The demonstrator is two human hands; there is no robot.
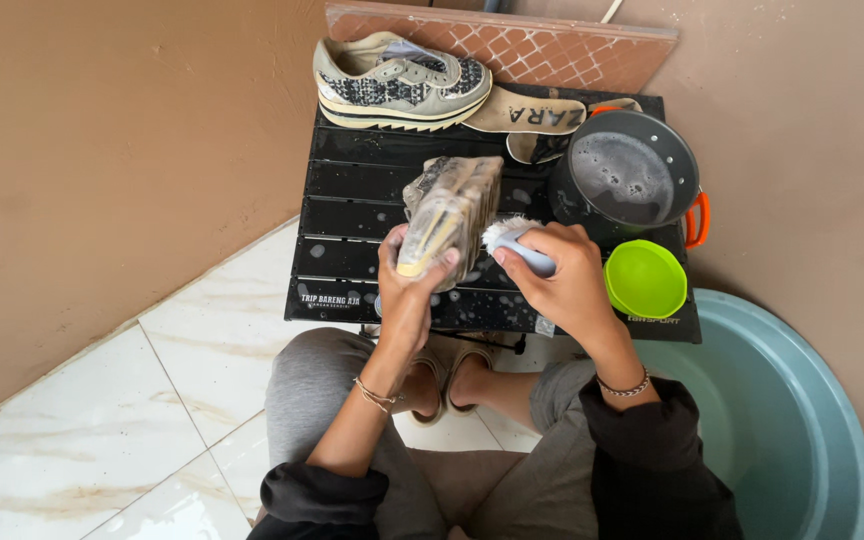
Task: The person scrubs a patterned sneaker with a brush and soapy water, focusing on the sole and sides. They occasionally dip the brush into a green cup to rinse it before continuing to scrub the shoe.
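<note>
Two hands work over a small black slatted table (352,215), which serves as the landmark for everything else. The left hand (407,290) is curled tight around the near end of a sneaker (449,212), thumb on one side and fingers wrapped over the other, holding it tipped on its side just above the table's near half so that the pale sole edge faces the other hand. The right hand (564,275) is closed in a fist around the pale handle of a scrubbing brush (512,238), whose white bristles press against the sneaker's side, a grip that lets the bristles bear on the sole rim. At the table's far edge lies the matching sneaker (402,82), upright on its sole and apart from the work, with two insoles (532,115) beside it, seemingly set out of the wet. On the table's right side stands a dark pot (627,175) of sudsy water with orange handles, and just in front of it a lime-green bowl (644,278), both within easy reach of the brush hand. Off the table's right corner sits a large blue-grey basin (802,430) on the floor.
</note>
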